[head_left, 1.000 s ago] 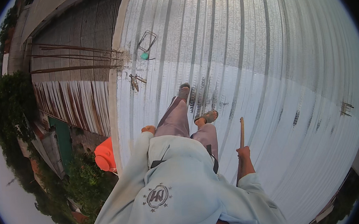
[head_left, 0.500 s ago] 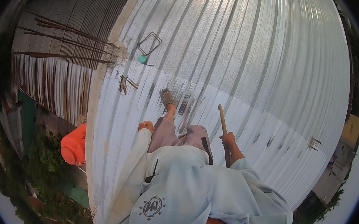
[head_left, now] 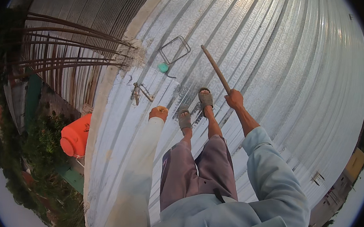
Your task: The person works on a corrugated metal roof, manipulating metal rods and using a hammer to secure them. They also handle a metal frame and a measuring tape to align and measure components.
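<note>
Brown wooden stick point(head_left: 216, 69): grips it in the right hand point(head_left: 234, 99), slants it over the corrugated metal roof point(head_left: 283, 83); curls the left hand point(head_left: 159, 113) closed near the grey left sandal point(head_left: 185, 121).

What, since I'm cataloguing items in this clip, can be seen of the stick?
The stick is long, slender, brown and roughly straight, apparently wood, with a blunt far end. The right hand grips it, fingers wrapped around. It slants forward and left from there, seen against the ribbed metal roof; whether its tip touches that, I can't tell. Its near end is hidden.
</note>
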Motion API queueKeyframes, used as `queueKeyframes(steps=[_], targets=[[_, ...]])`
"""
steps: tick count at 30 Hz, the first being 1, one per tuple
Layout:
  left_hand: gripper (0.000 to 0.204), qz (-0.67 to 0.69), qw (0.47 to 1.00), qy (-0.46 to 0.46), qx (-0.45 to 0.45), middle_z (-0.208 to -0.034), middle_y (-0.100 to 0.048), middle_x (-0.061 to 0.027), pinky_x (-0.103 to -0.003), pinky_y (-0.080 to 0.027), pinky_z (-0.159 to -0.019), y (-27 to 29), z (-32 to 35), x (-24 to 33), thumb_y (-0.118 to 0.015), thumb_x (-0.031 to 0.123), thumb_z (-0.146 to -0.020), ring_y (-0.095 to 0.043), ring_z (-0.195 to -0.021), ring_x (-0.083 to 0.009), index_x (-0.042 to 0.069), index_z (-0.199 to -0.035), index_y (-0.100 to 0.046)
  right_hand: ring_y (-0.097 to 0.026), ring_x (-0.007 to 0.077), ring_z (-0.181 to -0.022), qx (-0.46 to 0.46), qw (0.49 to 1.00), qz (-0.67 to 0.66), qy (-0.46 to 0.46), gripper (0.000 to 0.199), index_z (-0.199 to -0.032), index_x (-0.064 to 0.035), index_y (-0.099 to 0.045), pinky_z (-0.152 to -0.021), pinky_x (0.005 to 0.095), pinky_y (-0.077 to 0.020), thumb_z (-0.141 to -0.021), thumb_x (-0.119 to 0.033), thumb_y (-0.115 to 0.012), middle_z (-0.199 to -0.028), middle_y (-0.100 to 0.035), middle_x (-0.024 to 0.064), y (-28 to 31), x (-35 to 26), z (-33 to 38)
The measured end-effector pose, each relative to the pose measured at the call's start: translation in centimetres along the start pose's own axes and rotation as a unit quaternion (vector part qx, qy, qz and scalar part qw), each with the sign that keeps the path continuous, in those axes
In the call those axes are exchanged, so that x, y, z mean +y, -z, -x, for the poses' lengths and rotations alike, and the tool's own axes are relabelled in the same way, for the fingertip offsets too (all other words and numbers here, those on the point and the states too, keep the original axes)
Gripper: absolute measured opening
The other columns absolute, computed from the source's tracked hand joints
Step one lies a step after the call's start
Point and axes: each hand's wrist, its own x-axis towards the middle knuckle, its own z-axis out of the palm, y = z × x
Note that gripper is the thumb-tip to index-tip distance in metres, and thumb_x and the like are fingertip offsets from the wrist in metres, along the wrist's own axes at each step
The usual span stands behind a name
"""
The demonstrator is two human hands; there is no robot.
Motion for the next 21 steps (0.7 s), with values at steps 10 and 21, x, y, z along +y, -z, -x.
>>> queueKeyframes(steps=[10,21], targets=[[0.029,-0.323,0.942,0.047,-0.076,-0.117,-0.068,-0.0149,-0.044,-0.049,-0.096,-10.9,-19.8,-1.5,-0.062,0.032,-0.091,-0.063,-0.111,-0.0317,0.013,-0.11,-0.072,-0.068,0.0427,-0.082,-0.007,0.993,-0.116,0.009,0.035,-0.096,0.005,-0.065,-0.075,0.0478,-0.0524,-0.077,-0.025,-0.066,-0.083,-0.068,0.0273,-14.5,4.7,-22.7],[0.055,-0.347,0.914,-0.136,0.161,-0.143,-0.049,-0.0144,-0.049,-0.044,-0.103,-18.2,-45.4,4.5,-0.059,0.033,-0.094,-0.053,-0.126,-0.0361,0.009,-0.141,-0.047,-0.064,0.0385,-0.097,-0.013,0.999,0.04,-0.007,0.038,-0.104,0.0008,-0.068,-0.086,0.0473,-0.05,-0.078,-0.025,-0.062,-0.109,-0.061,0.0233,-25.0,8.8,-30.9]])
